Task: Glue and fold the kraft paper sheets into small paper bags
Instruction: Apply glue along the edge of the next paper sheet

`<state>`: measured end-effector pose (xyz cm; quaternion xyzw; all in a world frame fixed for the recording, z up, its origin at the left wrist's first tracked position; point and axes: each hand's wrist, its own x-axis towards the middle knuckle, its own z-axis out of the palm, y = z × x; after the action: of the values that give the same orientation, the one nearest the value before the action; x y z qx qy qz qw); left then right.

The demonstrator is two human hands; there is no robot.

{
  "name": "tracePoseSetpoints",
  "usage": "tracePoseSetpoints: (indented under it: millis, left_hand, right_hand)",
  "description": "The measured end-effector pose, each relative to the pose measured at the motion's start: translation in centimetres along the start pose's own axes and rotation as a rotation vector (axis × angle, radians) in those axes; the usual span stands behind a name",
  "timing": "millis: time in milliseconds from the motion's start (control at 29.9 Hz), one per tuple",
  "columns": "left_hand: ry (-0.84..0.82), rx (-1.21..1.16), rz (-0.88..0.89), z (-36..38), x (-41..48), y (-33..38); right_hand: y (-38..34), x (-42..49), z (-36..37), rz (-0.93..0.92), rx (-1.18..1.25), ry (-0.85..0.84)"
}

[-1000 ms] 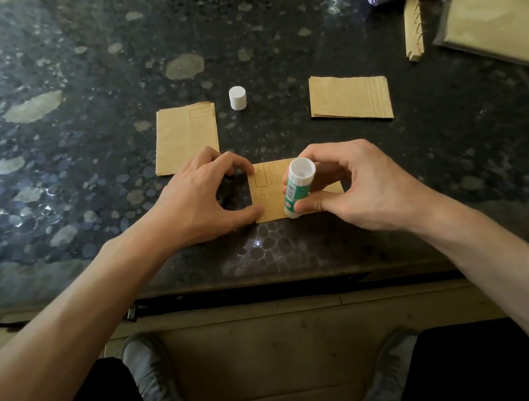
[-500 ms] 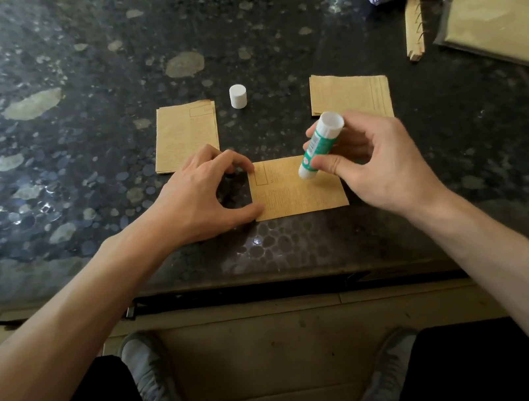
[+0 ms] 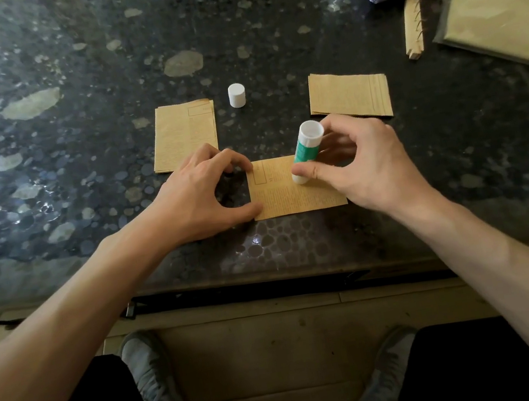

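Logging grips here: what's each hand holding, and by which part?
The right hand pinches the green-and-white glue stick by its lower barrel, thumb against fingers. The left hand holds nothing; its fingertips press the flat brown kraft paper sheet's left edge.

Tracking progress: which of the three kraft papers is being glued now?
The nearest sheet: the left hand pins its edge, the right hand holds the glue stick on it. The far-left stack and far-right stack get none.
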<state>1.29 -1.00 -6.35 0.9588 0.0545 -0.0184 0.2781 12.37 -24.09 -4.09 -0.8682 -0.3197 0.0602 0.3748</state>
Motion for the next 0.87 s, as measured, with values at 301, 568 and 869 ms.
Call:
tracePoseSetpoints:
  millis: [301, 568, 869]
  left_hand:
    - [-0.004, 0.001, 0.0, 0.0, 0.0, 0.0]
    - [-0.002, 0.005, 0.004, 0.0, 0.0, 0.0]
    - [-0.003, 0.017, 0.0, -0.1, 0.0, 0.1]
  right_hand:
    - [0.2, 0.1, -0.7, 0.01, 0.034, -0.152]
    - [-0.3, -0.4, -1.0, 0.017, 0.017, -0.213]
    - [-0.5, -0.9, -1.5, 0.015, 0.009, -0.273]
